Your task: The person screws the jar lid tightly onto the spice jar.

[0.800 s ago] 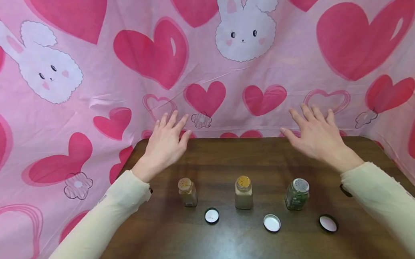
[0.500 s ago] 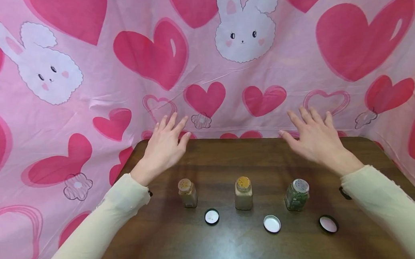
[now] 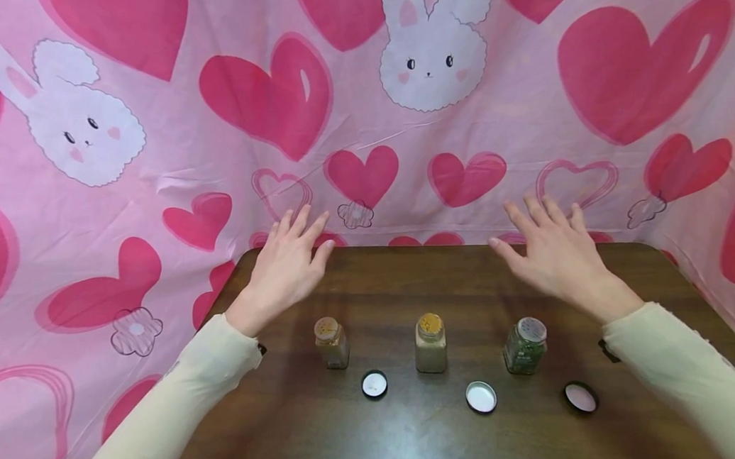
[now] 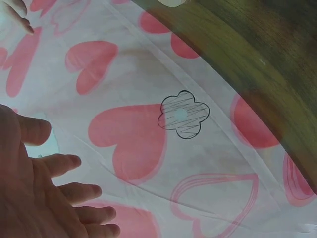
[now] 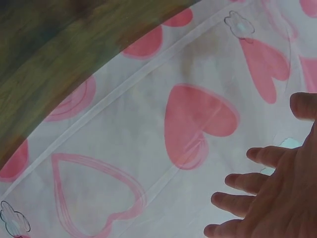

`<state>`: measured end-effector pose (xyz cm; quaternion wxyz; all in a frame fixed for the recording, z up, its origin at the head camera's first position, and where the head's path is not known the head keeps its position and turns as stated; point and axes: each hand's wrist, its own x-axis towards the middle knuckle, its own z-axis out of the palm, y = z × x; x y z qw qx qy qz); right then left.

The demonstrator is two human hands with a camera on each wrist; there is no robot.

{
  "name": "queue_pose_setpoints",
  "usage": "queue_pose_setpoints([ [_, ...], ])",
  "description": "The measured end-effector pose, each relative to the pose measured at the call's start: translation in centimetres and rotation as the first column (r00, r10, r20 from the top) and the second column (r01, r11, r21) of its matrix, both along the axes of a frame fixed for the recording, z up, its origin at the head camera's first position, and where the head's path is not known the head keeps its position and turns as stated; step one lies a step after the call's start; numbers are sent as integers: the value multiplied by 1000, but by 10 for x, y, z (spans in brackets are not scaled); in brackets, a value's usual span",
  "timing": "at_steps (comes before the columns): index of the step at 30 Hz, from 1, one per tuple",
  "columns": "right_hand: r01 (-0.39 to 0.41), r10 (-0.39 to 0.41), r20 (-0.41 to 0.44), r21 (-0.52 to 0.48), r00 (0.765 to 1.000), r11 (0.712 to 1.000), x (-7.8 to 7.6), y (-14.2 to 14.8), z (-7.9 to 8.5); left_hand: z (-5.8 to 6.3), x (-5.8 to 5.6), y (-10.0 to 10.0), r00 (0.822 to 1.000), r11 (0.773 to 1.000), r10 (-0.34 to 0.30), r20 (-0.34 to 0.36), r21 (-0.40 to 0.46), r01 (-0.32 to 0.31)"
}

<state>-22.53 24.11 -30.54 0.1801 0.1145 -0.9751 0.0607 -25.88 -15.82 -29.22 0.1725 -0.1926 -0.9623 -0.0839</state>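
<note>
My left hand (image 3: pixel 287 267) is held out with fingers spread and nothing in it, beyond a shaker jar of brown spice (image 3: pixel 333 344). Mirroring it, my right hand (image 3: pixel 555 255) reaches out with spread fingers, past a jar of green herbs (image 3: pixel 526 346). Between them stands a jar of pale tan powder (image 3: pixel 430 346) with a yellow-dusted perforated top. All three jars are upright, their sifter tops showing. In front of them lie three dark-rimmed caps, inner side up: a left cap (image 3: pixel 374 384), a middle cap (image 3: pixel 481 396) and a right cap (image 3: pixel 580 397).
The brown wooden table (image 3: pixel 279 435) carries the jars and caps. Behind and beside it hangs a pink cloth (image 3: pixel 347 124) printed with hearts and rabbits, close to the table's far edge.
Both hands have sunk slightly, with the left drifting a little left and the right also a little left. Jars and caps stay in place.
</note>
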Motion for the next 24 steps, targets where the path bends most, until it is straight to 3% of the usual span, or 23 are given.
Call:
queue_pose_setpoints([
  [12, -39, 39, -42, 12, 998, 999, 13, -15, -3, -4, 6, -4, 1000, 1000, -15, 10, -17, 15],
  [24, -56, 56, -28, 7, 998, 998, 23, -23, -6, -5, 16, -5, 999, 999, -34, 37, 4, 34],
])
